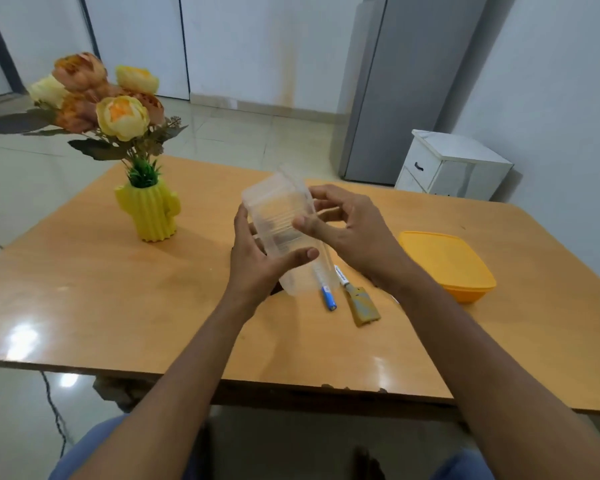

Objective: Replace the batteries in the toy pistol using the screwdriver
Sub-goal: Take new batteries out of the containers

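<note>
While both hands are raised over the table, they share one item: a clear plastic tub, tilted, its long axis running from upper left, away from the person, down to lower right, toward the person.

Left hand: cups the tub's lower left side, thumb laid across its near face, fingers curled behind. Holding.

Right hand: at the tub's upper right edge, thumb pressed on the near face, fingers bent round the rim. Holding; whether it is prying at a lid cannot be told.

Tub contents: not legible through the blurred plastic.

On the table, below and just right of the tub:
- battery, blue and white, lying flat, long axis near to far, tipped a little left at the far end.
- second battery, white, just beside the first, same lie.
- cover, a tan flat piece, likely the pistol's battery door, touching or nearly touching the second battery's near end.

Farther right: orange box, lid on, well apart from the batteries.

Far left: yellow vase of flowers.

Pistol and screwdriver: not identifiable in view; a dark shape under the left wrist is hidden.

Judgement: the batteries lie below the grip, nearer the right hand, which would have to let go of the tub to reach them.
</note>
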